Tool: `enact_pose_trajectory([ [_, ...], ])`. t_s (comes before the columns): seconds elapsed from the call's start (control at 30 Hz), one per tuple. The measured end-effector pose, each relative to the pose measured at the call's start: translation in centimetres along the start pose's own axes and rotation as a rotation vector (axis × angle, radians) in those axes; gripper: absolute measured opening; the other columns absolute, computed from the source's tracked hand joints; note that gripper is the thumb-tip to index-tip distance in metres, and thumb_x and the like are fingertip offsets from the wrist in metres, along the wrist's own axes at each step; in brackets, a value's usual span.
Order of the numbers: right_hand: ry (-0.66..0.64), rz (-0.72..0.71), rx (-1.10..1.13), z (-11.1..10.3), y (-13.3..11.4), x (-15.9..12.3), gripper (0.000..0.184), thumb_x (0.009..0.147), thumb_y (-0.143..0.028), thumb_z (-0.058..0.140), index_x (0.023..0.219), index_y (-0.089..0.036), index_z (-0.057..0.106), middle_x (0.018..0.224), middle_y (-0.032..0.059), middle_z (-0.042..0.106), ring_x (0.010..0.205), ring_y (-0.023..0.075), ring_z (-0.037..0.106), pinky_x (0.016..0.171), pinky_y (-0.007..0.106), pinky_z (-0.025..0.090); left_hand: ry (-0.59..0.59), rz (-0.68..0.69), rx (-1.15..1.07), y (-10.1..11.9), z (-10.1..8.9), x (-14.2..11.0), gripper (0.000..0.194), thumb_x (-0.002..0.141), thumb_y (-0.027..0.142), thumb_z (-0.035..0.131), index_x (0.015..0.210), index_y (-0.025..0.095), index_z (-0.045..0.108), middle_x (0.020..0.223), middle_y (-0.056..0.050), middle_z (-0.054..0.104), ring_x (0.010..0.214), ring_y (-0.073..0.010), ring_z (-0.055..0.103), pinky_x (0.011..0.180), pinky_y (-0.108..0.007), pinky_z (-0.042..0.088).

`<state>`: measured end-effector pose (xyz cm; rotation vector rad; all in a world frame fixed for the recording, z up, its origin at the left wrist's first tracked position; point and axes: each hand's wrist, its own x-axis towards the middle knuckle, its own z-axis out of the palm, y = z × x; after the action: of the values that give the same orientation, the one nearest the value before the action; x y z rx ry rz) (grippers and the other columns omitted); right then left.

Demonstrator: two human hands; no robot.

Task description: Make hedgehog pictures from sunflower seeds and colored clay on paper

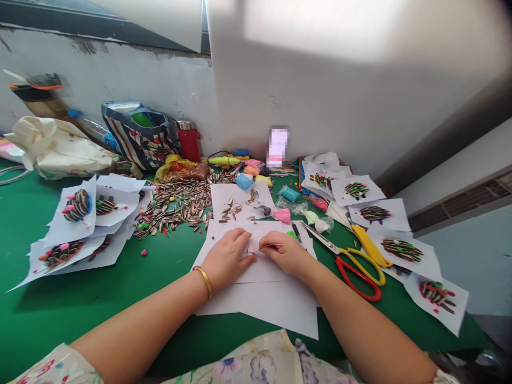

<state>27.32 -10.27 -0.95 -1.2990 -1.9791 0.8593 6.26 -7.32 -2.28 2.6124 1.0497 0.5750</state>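
At frame centre, our left hand (pixel 226 256) presses flat on the white paper sheet (pixel 262 296) while our right hand (pixel 288 255) pinches a thin pink stick (pixel 269 247), best drawn slowly with the sheet held steady.

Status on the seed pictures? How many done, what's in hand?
Done: seed pictures stacked at left and spread at right. In hand: left hand pins a white sheet; right hand holds a thin pink tool on it. Left: a seed pile remains; this sheet looks bare.
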Motion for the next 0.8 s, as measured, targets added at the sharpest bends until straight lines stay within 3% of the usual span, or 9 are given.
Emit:
enact_pose_trajectory([
  [0.37,0.027,-0.004,-0.023,-0.5,0.1,-0.5,0.016,0.085,-0.011,0.054,0.080,-0.022,0.064,0.084,-0.0001,0.063,0.082,0.0150,0.056,0.078,0.028,0.043,0.015,-0.014,-0.014,0.2,0.0,0.0,0.043,0.083,0.026,0.063,0.124,0.018,0.052,0.123,-0.012,0.056,0.116,-0.0276,0.054,0.104,-0.045,0.046],
  [0.57,0.075,0.121,0.119,0.1,0.0,-0.6,0.008,0.088,-0.022,0.052,0.083,-0.022,0.058,0.077,-0.0021,0.058,0.071,0.0134,0.052,0.066,0.025,0.041,0.017,-0.014,-0.028,0.6,-0.4,0.0,0.040,0.080,0.015,0.059,0.119,0.018,0.053,0.120,-0.011,0.057,0.114,-0.0262,0.054,0.102,-0.042,0.047],
  [0.8,0.051,0.154,0.075,0.4,-0.2,-0.5,0.008,0.087,-0.022,0.050,0.082,-0.022,0.057,0.076,-0.0029,0.059,0.071,0.0136,0.053,0.067,0.025,0.040,0.002,0.012,-0.041,0.3,-0.8,0.0,0.017,0.081,0.026,0.068,0.087,0.019,0.054,0.109,-0.009,0.058,0.101,-0.0245,0.056,0.090,-0.041,0.051],
])
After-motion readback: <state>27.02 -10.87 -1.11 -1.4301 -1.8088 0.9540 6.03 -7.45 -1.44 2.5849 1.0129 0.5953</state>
